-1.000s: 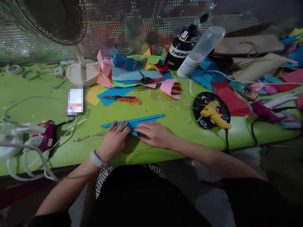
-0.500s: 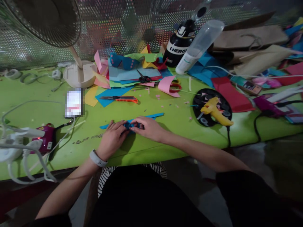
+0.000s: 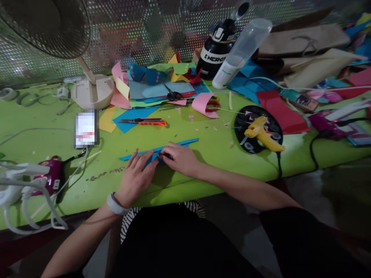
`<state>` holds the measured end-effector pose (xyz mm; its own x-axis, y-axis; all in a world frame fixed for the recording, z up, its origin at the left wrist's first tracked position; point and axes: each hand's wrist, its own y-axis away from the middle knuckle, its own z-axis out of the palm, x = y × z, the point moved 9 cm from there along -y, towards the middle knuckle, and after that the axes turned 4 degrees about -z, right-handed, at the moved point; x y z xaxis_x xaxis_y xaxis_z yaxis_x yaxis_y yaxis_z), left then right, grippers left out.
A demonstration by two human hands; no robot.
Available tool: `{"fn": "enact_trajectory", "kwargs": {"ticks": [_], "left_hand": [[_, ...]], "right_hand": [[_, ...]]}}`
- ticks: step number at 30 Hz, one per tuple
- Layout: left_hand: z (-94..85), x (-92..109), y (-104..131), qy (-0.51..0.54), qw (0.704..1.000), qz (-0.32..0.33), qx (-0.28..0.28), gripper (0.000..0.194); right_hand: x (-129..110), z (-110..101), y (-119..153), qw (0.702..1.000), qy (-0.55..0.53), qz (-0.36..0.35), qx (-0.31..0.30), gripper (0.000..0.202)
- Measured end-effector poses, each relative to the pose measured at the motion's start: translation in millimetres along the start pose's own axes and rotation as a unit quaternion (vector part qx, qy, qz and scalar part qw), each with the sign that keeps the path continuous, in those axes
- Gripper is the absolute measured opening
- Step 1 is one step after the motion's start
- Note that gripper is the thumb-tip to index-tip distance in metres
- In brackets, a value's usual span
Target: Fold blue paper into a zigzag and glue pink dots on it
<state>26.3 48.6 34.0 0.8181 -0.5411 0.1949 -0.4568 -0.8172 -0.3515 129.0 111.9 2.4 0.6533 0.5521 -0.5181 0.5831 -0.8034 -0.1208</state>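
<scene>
Left hand (image 3: 136,175) lies flat, apparently steadying the blue paper (image 3: 184,142) against the table (image 3: 214,152); right hand (image 3: 182,159) curls onto it, whether gripping I cannot tell.

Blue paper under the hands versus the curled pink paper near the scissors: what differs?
The blue paper has a long straight edge; the pink paper curls up. The left hand and right hand touch the blue paper, not the pink paper. Both are on the green table.
</scene>
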Motion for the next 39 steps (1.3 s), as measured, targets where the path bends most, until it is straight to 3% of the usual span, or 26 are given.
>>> {"fn": "enact_trajectory", "kwargs": {"ticks": [5, 14, 19, 30, 39], "left_hand": [[6.6, 24.3, 12.3, -0.061, 0.993, 0.095, -0.032, 0.036], [18.5, 23.2, 14.5, -0.074, 0.993, 0.063, -0.067, 0.044], [21.1, 11.8, 11.0, -0.092, 0.992, 0.032, -0.075, 0.042], [17.5, 20.6, 9.3, -0.061, 0.986, 0.118, -0.097, 0.042], [21.1, 13.4, -1.5, -0.085, 0.984, 0.111, -0.108, 0.040]], "right_hand": [[4.9, 4.3, -1.8, 1.000, -0.017, 0.015, -0.012, 0.017], [15.8, -10.1, -3.4, 0.998, -0.051, 0.043, 0.013, 0.013], [22.8, -6.4, -1.6, 0.997, -0.031, 0.056, -0.050, 0.013], [22.9, -6.2, -3.1, 0.994, -0.039, 0.045, -0.087, 0.016], [24.5, -5.0, -2.5, 0.996, -0.034, 0.032, -0.075, 0.018]]}}
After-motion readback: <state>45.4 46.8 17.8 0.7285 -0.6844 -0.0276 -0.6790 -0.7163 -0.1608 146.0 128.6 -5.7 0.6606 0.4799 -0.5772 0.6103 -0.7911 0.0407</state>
